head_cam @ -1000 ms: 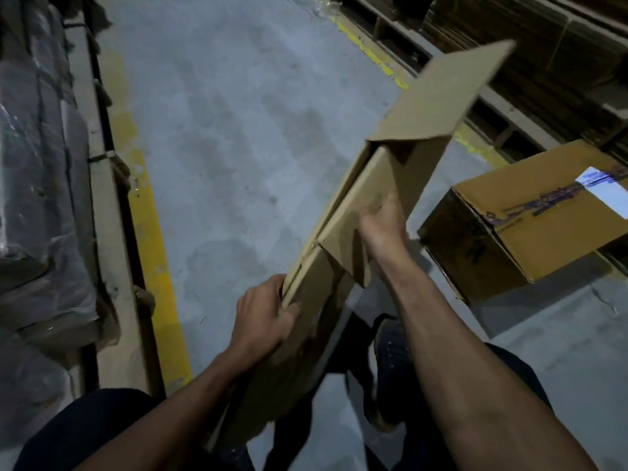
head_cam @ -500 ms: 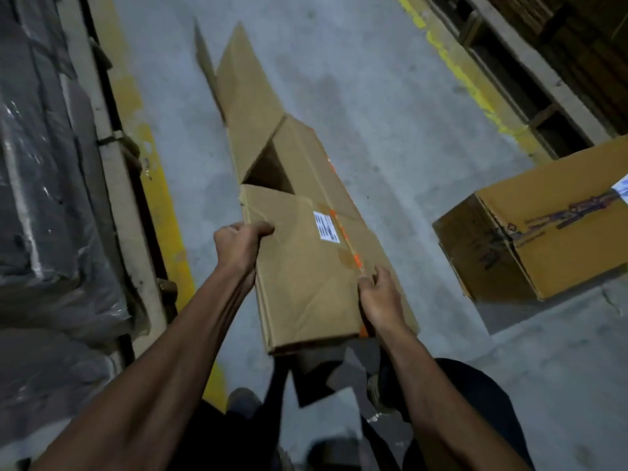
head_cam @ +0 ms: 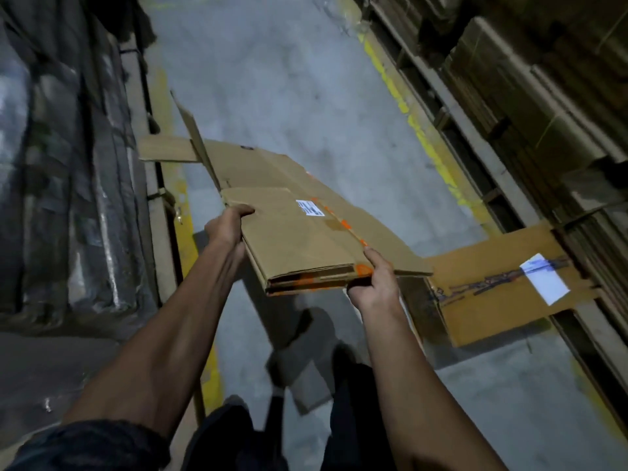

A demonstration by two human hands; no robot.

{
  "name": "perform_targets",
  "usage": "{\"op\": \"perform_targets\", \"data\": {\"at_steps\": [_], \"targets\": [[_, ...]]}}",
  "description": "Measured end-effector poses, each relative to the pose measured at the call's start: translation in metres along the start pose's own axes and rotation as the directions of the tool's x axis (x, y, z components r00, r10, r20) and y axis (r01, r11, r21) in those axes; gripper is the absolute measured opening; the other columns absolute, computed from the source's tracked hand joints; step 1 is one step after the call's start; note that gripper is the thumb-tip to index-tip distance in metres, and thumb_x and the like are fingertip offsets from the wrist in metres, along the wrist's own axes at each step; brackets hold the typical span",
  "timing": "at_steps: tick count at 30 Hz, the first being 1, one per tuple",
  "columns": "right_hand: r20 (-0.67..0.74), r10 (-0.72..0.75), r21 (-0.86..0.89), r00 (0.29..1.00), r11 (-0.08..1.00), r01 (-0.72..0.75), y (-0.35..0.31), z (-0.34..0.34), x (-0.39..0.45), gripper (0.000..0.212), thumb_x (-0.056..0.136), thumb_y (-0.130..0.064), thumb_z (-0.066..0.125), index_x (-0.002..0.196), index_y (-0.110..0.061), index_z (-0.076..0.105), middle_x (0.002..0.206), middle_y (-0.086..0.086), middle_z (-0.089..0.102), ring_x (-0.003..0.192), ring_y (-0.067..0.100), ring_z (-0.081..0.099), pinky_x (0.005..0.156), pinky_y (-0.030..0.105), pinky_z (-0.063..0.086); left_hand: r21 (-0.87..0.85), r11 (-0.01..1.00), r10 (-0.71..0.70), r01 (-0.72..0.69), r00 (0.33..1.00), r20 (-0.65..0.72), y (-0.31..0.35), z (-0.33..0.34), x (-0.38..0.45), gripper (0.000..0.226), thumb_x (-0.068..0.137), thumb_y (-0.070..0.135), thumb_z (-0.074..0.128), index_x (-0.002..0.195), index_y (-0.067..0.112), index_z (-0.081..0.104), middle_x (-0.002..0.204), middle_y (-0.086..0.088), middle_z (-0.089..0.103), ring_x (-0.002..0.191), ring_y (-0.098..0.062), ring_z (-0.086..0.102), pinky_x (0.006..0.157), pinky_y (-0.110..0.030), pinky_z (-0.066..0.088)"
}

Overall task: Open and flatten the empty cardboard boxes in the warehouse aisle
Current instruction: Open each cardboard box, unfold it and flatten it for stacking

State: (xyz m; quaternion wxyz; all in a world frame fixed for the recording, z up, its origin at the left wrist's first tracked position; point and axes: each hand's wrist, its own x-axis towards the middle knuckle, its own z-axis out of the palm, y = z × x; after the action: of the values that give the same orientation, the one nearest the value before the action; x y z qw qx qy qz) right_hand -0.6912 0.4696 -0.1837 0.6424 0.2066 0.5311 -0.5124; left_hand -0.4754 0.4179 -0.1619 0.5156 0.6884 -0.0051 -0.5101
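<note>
- Box (head_cam: 299, 239), collapsed flat, is held level above the floor (head_cam: 289, 79), between both hands and clear of the ground.
- Left hand (head_cam: 228, 226) grasps the box's left edge, fingers curled over the top face; right hand (head_cam: 375, 287) grasps the near right corner, thumb on top, fingers beneath.
- Step in hand, as judged: flattening of this box is nearly done; panels lie together, yet the near edge shows a slight gap between layers.
- Flaps (head_cam: 190, 144) beyond the left hand stand open; one sticks up, one lies out flat toward the wrapped pallets (head_cam: 68, 164).
- Next move, as judged: press the layers shut and set the flat box down or aside, keeping both grips until it rests.
- Second box (head_cam: 492, 287), unflattened, lies on the floor just beyond the right hand, against the rack (head_cam: 509, 96); it awaits treatment.
- Edges: pallets close outside the left hand, rack close outside the right; yellow lines (head_cam: 407, 107) mark both sides.
- Open room: floor ahead of the hands; swing of the upright flap toward the pallets risks a snag.
</note>
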Motion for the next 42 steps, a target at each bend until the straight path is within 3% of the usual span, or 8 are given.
{"op": "perform_targets", "data": {"at_steps": [8,14,17,20,30,33,36,42], "targets": [[0.091,0.026,-0.1,0.995,0.995,-0.017,-0.082,0.057,-0.044,0.016,0.093,0.005,0.058,0.082,-0.008,0.06,0.061,0.013,0.07,0.05,0.027,0.069,0.048,0.038,0.06,-0.061,0.997,-0.037,0.041,0.998,0.056,0.032,0.037,0.031,0.074,0.054,0.022,0.076,0.124,0.003,0.062,0.109,-0.018,0.073,0.095,-0.035,0.072,0.073,-0.049,0.061],[0.139,0.009,-0.116,0.99,0.993,0.008,-0.104,0.081,-0.049,0.016,0.093,0.005,0.051,0.097,-0.004,0.063,0.072,0.014,0.072,0.067,0.03,0.069,0.088,0.047,0.058,0.039,0.999,-0.014,0.013,1.0,0.02,0.065,0.05,-0.048,0.046,0.079,0.035,0.078,0.108,0.003,0.063,0.088,-0.016,0.073,0.063,-0.031,0.07,0.046,-0.036,0.055],[0.143,-0.013,-0.099,0.99,0.995,0.027,-0.11,0.087,-0.046,0.02,0.095,0.004,0.046,0.089,-0.001,0.064,0.075,0.012,0.073,0.051,0.028,0.07,0.067,0.05,0.059,0.127,0.992,-0.027,0.02,0.998,0.052,0.071,0.048,-0.073,0.028,0.091,0.029,0.07,0.082,0.008,0.055,0.044,-0.002,0.062,0.034,-0.015,0.059,0.033,-0.022,0.045],[0.093,-0.018,-0.09,0.995,0.996,0.026,-0.109,0.092,-0.044,0.018,0.092,0.008,0.049,0.096,0.0,0.065,0.088,0.013,0.07,0.043,0.029,0.066,0.041,0.049,0.056,0.19,0.982,-0.013,0.0,0.998,0.066,0.077,0.043,-0.091,0.019,0.094,0.026,0.065,0.081,0.014,0.057,0.061,-0.001,0.061,0.054,-0.016,0.057,0.051,-0.027,0.043],[-0.035,-0.135,-0.12,0.99,0.984,0.13,-0.1,0.112,-0.032,0.041,0.082,0.012,0.05,0.12,0.0,0.054,0.116,0.021,0.063,0.089,0.04,0.068,0.041,0.045,0.053,0.151,0.988,0.005,-0.027,0.99,0.143,0.054,0.015,-0.156,0.022,0.098,0.015,0.049,0.08,0.006,0.058,0.064,-0.007,0.065,0.04,-0.013,0.049,0.037,-0.017,0.033],[-0.047,-0.19,-0.163,0.981,0.97,0.18,-0.099,0.112,-0.035,0.037,0.081,0.011,0.051,0.117,-0.001,0.053,0.118,0.021,0.06,0.09,0.039,0.068,0.04,0.043,0.053,0.034,0.98,-0.199,0.196,0.96,0.195,0.029,0.012,-0.158,0.031,0.101,0.033,0.049,0.104,0.003,0.055,0.101,-0.015,0.067,0.079,-0.028,0.07,0.062,-0.031,0.056],[-0.061,-0.216,-0.202,0.975,0.959,0.2,-0.101,0.106,-0.028,0.049,0.077,0.012,0.053,0.125,-0.002,0.052,0.122,0.021,0.061,0.092,0.04,0.069,0.044,0.047,0.055,-0.198,0.933,-0.257,0.299,0.943,0.211,0.0,0.007,-0.153,0.066,0.098,0.042,0.052,0.149,0.004,0.033,0.153,-0.015,0.039,0.139,-0.04,0.04,0.103,-0.043,0.044],[0.017,-0.183,-0.286,0.983,0.941,0.18,-0.093,0.089,-0.045,0.028,0.084,0.017,0.054,0.105,0.0,0.059,0.099,0.013,0.07,0.081,0.03,0.069,0.073,0.051,0.058,-0.588,0.798,-0.133,0.13,0.99,0.039,-0.008,-0.013,-0.137,0.091,0.095,0.071,0.033,0.159,0.013,0.006,0.166,-0.013,0.005,0.152,-0.031,0.014,0.121,-0.044,0.021]]}}
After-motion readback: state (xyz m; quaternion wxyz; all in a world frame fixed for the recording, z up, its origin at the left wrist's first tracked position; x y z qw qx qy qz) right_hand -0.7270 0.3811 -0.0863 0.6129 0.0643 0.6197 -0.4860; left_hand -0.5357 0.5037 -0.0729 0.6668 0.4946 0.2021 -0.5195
